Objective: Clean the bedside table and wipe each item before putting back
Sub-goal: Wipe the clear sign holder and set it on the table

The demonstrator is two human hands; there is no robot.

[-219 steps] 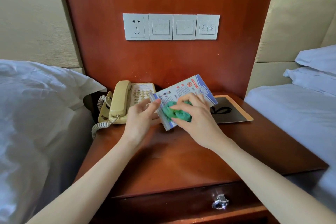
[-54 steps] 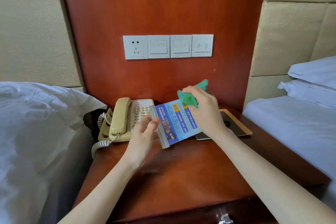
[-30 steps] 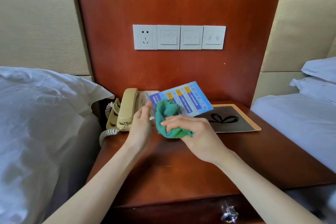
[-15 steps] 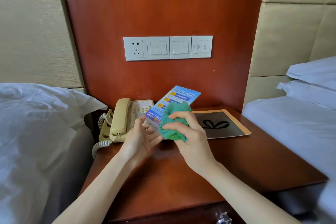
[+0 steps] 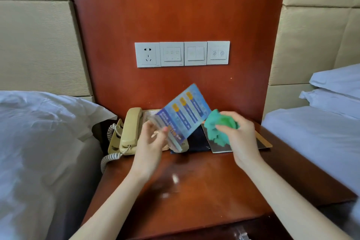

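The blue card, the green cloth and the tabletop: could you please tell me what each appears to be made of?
Blue card: probably printed paper in a clear plastic stand or sleeve; its lower edge looks transparent, though blurred. Green cloth: soft fabric with a terry-like look, bunched and crumpled in the right hand. Tabletop: reddish-brown wood or veneer, glossy, judging by its light reflections.

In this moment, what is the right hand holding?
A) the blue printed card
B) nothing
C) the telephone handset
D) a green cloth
D: the right hand is closed around the bunched green cloth, just right of the blue printed card, which the left hand holds up; the telephone handset rests on its base.
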